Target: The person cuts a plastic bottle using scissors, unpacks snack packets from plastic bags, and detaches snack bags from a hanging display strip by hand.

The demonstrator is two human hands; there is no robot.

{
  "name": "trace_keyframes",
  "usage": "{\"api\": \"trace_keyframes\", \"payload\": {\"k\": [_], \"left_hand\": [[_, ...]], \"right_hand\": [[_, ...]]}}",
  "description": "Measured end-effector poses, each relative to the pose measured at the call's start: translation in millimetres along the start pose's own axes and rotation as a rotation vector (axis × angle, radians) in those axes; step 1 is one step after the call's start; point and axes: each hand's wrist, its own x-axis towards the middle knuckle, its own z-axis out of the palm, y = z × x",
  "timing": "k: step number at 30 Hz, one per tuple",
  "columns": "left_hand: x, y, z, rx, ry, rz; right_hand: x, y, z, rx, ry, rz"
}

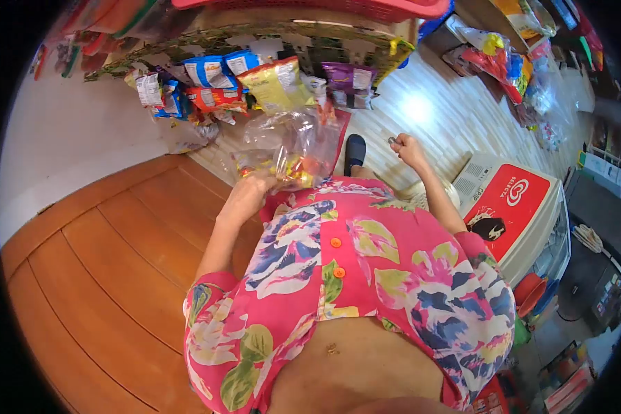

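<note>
My left hand (254, 192) is closed on a clear plastic bag (279, 134) in front of my waist. Small yellow and red packets (293, 168) show through the bag's lower part. Out to the right, my right hand (410, 150) is held over the pale floor with its fingers curled together. A small round metallic thing, perhaps a coin (392, 140), pokes out from its fingertips. Just beyond the bag hang several snack packs, among them a yellow one (276, 84), a purple one (350, 77) and blue ones (210, 72).
On the left is a brown wooden panelled door (110, 255). A Selecta ice cream freezer (510, 207) stands on my right. A pink basket (366, 8) sits above the hanging snacks. More bagged goods (497, 62) line the far right, across the floor (441, 124).
</note>
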Motion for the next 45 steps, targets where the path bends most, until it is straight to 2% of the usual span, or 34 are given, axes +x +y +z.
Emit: {"api": "trace_keyframes", "payload": {"k": [2, 6, 7, 12, 13, 17, 20, 23, 26, 29, 32, 33, 35, 37, 39, 40, 41, 45], "left_hand": [[-6, -12, -7, -0.023, -0.022, 0.007], [-28, -67, -13, -0.060, -0.134, -0.004], [-31, -46, -5, -0.033, -0.147, -0.010], [-61, -95, -37, -0.025, -0.269, -0.012], [-64, -100, -37, -0.006, -0.268, -0.016], [-59, -103, -32, 0.068, -0.251, -0.041], [-56, -99, -29, 0.140, -0.277, -0.060], [-42, -83, -14, 0.197, -0.259, -0.102], [-30, -66, -15, 0.201, -0.297, -0.144], [-16, -17, 2, 0.172, -0.378, -0.213], [0, -9, 15, 0.137, -0.443, -0.196], [5, -3, 19, 0.147, -0.445, -0.159], [16, 15, 15, 0.156, -0.489, -0.111], [34, 30, 14, 0.180, -0.545, -0.057], [41, 31, 17, 0.126, -0.587, -0.037], [45, 32, 17, 0.101, -0.603, -0.029], [51, 36, 14, 0.186, -0.756, -0.082], [46, 39, 6, 0.165, -0.786, -0.079]], "right_hand": [[8, -15, 5, -0.043, -0.038, 0.036], [6, -62, 34, -0.062, 0.026, 0.046], [-7, -44, 29, -0.056, 0.029, 0.038], [-36, -69, 87, -0.076, 0.019, 0.117], [-42, -69, 94, -0.070, 0.010, 0.202], [-46, -13, 104, -0.152, -0.006, 0.234], [-47, 23, 89, -0.090, -0.082, 0.437], [-52, 89, 75, -0.051, -0.093, 0.474], [-58, 142, 72, -0.270, -0.029, 0.397], [-61, 206, 57, -0.273, -0.151, 0.457], [-59, 223, 51, -0.451, -0.401, 0.279], [-55, 241, 65, -0.398, -0.325, 0.449], [-65, 288, 88, -0.496, -0.383, 0.401], [-66, 296, 90, -0.520, -0.382, 0.480], [-62, 254, 58, -0.474, -0.348, 0.687], [-55, 252, 57, -0.519, -0.333, 0.669], [-51, 257, 59, -0.564, -0.319, 0.651], [-49, 257, 60, -0.662, -0.440, 0.695]]}}
